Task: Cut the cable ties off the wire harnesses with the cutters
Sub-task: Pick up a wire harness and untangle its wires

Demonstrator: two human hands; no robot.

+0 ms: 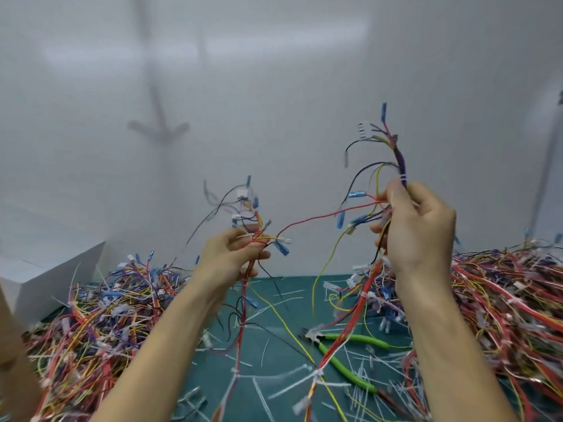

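Both my hands are raised above the green mat (274, 303), each holding a wire harness. My left hand (231, 257) grips a bundle of red, yellow and black wires (248, 214) with blue terminals and white connectors. My right hand (417, 226) pinches a second harness (399, 159) of purple, red and black wires just below a white cable tie (402, 177). A red wire (320, 217) runs between the two bundles. The green-handled cutters (344, 360) lie on the mat below my right hand, untouched, with wires draped across them.
Heaps of tangled harnesses lie at the left (91, 318) and at the right (502, 300). Several cut white ties (274, 382) litter the mat. A white box (51, 269) stands at far left. A white wall (274, 86) rises behind.
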